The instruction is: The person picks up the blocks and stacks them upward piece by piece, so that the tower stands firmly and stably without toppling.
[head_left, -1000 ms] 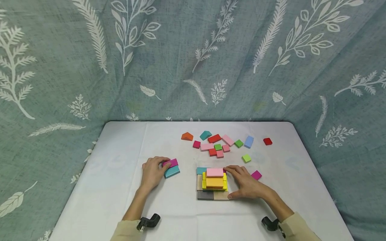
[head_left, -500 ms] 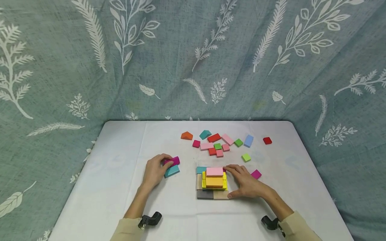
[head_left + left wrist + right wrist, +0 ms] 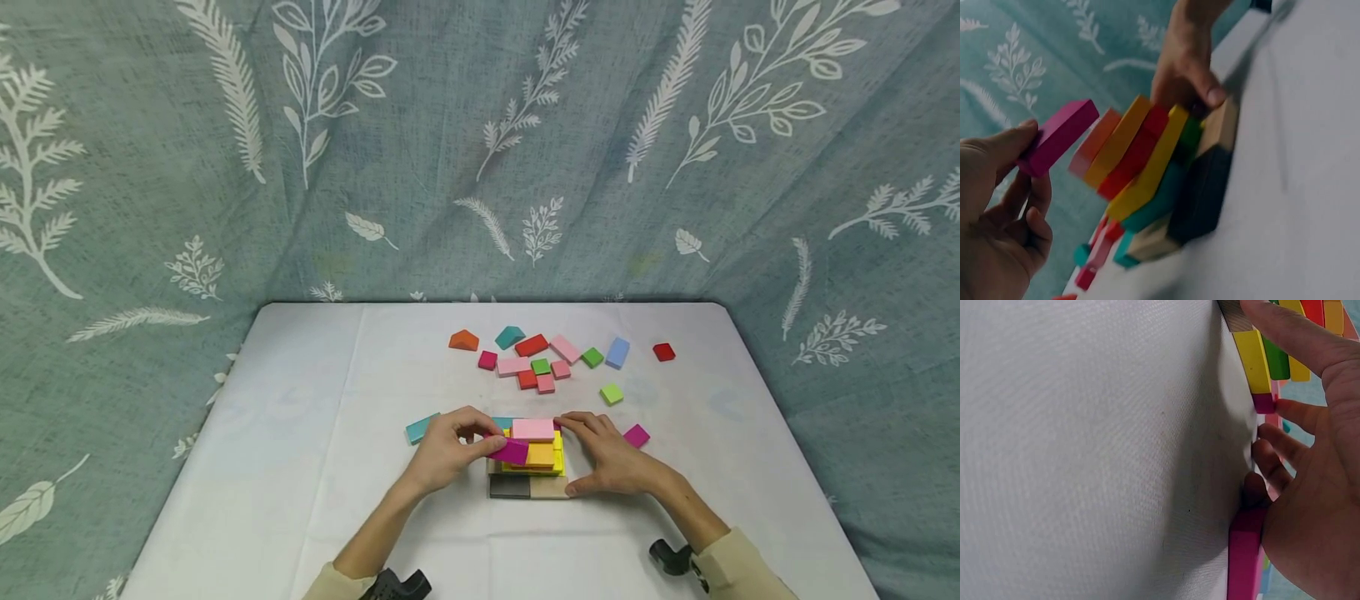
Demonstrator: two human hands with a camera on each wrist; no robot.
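- Thumb and fingertips of your left hand (image 3: 447,451) are clamped on the magenta block (image 3: 512,451), pinching one end.
- There's that magenta block, in the air by the left side of the stack (image 3: 542,454); your left wrist view shows a narrow gap between them.
- Over to your right hand (image 3: 611,458): thumb and forefinger spread wide, thumb on the tan block (image 3: 550,487) at the stack's near right corner, forefinger tip up at the small magenta end piece (image 3: 1264,404); touching or just beside, you can't tell.
- Head view: your left hand hides part of the teal block (image 3: 420,427), and the magenta block screens some of the stack.
- Left wrist view: dim, blurred, most of your right fingers lost behind the stack.
- Right wrist view: the stack is cut off at the top, the loose magenta block (image 3: 1245,553) at the bottom.
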